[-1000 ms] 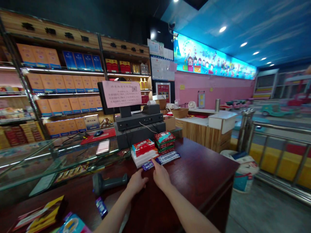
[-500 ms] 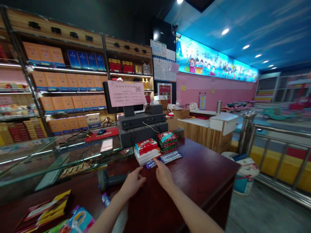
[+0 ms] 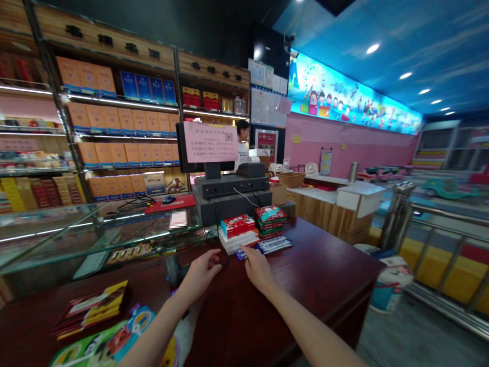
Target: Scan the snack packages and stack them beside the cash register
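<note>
My right hand reaches forward over the dark red counter, its index finger on the small purple-wrapped bars. Beside these, further right, lie blue-and-white wrapped bars. Just behind the bars sit white boxes with red packs on top, next to a stack of red and green packets. My left hand hovers to the left of the boxes, fingers loosely bent and apart, with nothing in it. A dark handheld scanner is partly hidden behind my left hand and forearm.
Yellow and brown packs and colourful packets lie at the counter's near left. A monitor with a pink notice stands behind the boxes. A glass case lies left. Behind the monitor is a person. A bucket stands right.
The view has swung slightly left. My left hand has drawn away from the boxes, while my right index finger stays at the purple bars. A person now shows behind the monitor.
</note>
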`<action>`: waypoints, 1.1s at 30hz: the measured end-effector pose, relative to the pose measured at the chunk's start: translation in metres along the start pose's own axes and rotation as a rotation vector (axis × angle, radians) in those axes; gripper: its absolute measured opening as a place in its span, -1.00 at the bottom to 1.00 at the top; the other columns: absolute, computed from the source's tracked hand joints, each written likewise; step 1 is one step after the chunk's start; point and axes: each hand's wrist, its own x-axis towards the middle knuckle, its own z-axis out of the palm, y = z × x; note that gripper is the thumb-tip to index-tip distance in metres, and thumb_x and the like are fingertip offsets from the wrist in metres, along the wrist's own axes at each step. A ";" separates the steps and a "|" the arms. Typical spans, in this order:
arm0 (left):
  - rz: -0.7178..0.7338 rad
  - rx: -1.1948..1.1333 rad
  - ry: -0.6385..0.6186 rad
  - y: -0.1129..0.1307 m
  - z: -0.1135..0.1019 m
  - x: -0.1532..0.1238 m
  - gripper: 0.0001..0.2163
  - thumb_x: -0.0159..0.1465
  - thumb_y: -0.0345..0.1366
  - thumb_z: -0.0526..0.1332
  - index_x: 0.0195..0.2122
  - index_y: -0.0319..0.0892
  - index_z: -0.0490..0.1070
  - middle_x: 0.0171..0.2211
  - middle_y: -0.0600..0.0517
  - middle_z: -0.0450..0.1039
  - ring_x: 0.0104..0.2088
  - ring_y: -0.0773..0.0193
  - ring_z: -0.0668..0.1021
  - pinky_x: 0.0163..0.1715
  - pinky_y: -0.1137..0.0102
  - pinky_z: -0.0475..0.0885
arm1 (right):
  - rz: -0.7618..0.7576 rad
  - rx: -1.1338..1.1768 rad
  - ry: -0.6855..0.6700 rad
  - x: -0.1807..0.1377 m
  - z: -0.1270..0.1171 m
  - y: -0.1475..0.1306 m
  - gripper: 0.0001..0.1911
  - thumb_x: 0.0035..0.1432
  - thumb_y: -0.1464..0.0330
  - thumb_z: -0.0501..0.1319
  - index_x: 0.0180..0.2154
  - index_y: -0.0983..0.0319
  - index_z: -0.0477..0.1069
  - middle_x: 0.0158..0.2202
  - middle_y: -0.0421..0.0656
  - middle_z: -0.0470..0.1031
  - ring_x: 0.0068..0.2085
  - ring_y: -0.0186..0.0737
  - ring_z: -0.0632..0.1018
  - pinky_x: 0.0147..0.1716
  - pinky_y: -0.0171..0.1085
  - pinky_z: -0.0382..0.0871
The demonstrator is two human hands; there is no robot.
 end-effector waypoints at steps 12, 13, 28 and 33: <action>-0.003 0.097 0.152 -0.036 -0.055 -0.015 -0.60 0.26 -0.25 0.00 0.05 -0.14 0.46 -0.09 -0.04 0.63 -0.05 0.18 0.63 0.02 0.30 0.47 | -0.104 0.106 -0.011 0.009 0.008 -0.034 -0.39 0.16 0.60 0.03 0.23 0.26 0.35 0.08 -0.03 0.53 0.10 -0.07 0.46 0.17 -0.13 0.28; -0.011 0.101 0.163 -0.040 -0.059 -0.017 -0.60 0.27 -0.24 -0.02 0.05 -0.14 0.46 -0.09 -0.04 0.63 -0.05 0.18 0.63 0.03 0.30 0.47 | -0.107 0.116 -0.015 0.010 0.010 -0.037 -0.39 0.16 0.60 0.02 0.23 0.25 0.35 0.09 -0.03 0.53 0.11 -0.07 0.46 0.17 -0.13 0.29; -0.080 0.185 0.151 -0.080 -0.091 -0.044 -0.60 0.23 -0.23 0.02 0.00 -0.12 0.51 -0.05 -0.01 0.63 0.00 0.15 0.62 0.07 0.30 0.43 | -0.220 0.237 -0.104 0.009 0.020 -0.095 -0.41 0.19 0.60 0.02 0.23 0.19 0.34 0.13 -0.09 0.51 0.14 -0.12 0.42 0.15 -0.12 0.28; -0.086 0.196 0.164 -0.091 -0.096 -0.053 -0.58 0.19 -0.22 0.04 0.01 -0.16 0.49 -0.04 -0.05 0.62 -0.01 0.12 0.62 0.08 0.26 0.43 | -0.324 0.202 -0.147 0.000 0.019 -0.119 -0.43 0.23 0.58 0.05 0.22 0.13 0.33 0.11 -0.11 0.52 0.08 -0.10 0.43 0.06 -0.12 0.28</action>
